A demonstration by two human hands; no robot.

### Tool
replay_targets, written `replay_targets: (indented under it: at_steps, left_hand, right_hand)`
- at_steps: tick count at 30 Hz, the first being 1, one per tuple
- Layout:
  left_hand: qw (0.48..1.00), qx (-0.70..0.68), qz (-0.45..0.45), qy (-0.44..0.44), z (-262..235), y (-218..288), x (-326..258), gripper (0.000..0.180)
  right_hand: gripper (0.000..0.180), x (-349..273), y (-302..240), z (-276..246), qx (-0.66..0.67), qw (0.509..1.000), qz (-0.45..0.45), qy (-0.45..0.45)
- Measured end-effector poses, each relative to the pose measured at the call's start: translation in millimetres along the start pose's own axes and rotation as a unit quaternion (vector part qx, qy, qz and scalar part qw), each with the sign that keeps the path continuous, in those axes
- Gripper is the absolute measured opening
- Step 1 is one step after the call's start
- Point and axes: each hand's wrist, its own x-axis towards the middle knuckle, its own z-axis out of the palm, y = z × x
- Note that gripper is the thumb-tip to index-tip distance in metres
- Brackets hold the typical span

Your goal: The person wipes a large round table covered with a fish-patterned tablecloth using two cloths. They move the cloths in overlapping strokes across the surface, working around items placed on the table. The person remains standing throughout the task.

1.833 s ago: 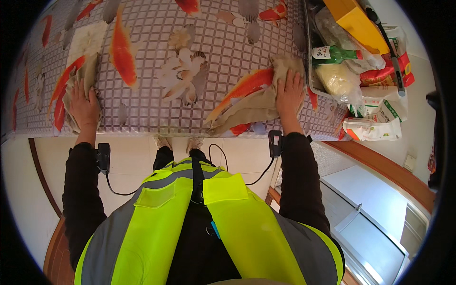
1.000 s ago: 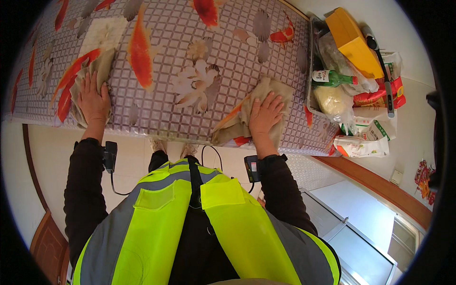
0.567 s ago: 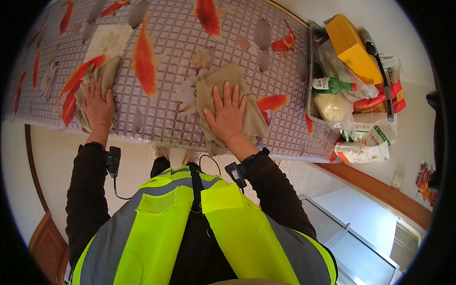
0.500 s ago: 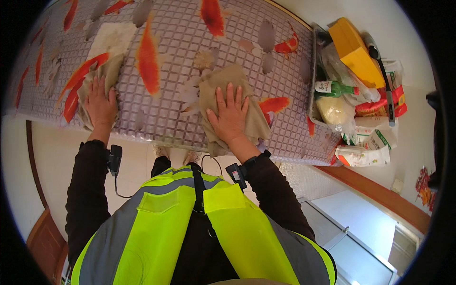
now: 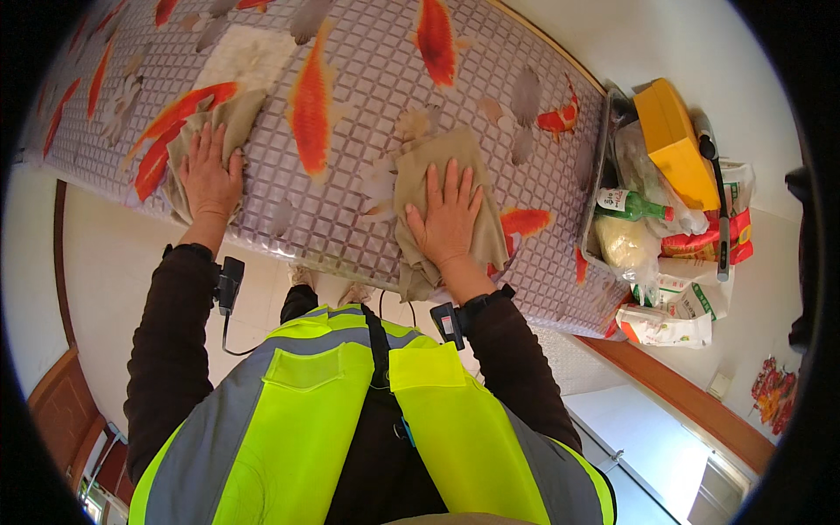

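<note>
My left hand (image 5: 210, 179) lies flat with its fingers stretched out on a crumpled beige cloth (image 5: 243, 112). That cloth rests on the table (image 5: 367, 210), near its front edge, partly over a printed orange fish. Further right, my right hand (image 5: 449, 214) presses flat on a second beige cloth (image 5: 437, 150), fingers spread. This cloth is folded, and its lower end reaches the table's near edge. The table has a shiny cover with a grid pattern and orange fish. Both palms hide part of the cloths beneath them.
At the table's right end a tray (image 5: 597, 184) holds a green bottle (image 5: 643, 207), a yellow box (image 5: 675, 131), plastic bags and packets. A long dark-handled utensil (image 5: 723, 210) leans over them. A wall (image 5: 577, 39) borders the far right side.
The whole view has turned slightly, so table, hands and tray appear shifted to the right. Both hands stay flat on their cloths, at nearly the same spots on the table.
</note>
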Motion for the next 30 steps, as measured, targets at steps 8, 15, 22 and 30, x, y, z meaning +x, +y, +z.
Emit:
replay_targets:
  at_steps: [8, 15, 22, 30]
  left_hand:
    - [1.0, -0.014, -0.002, -0.005, -5.8, 2.3, -0.6, 0.054]
    - [1.0, -0.03, -0.007, 0.001, -8.3, 3.6, -0.4, 0.056]
    - [0.999, -0.021, -0.018, -0.023, -11.3, 6.4, -0.6, 0.056]
    - [0.999, -0.015, -0.014, -0.026, -9.3, 5.6, 0.4, 0.057]
  right_hand:
    - [0.072, 56.9, 13.0, 7.1, -0.023, 1.0, 0.007, 0.007]
    - [0.073, 100.6, 23.3, 18.9, -0.049, 0.998, 0.023, 0.022]
    - [0.073, 146.4, 27.6, 25.9, -0.069, 0.996, 0.054, 0.036]
    - [0.069, 172.4, -5.1, 33.6, -0.057, 0.98, 0.179, 0.072]
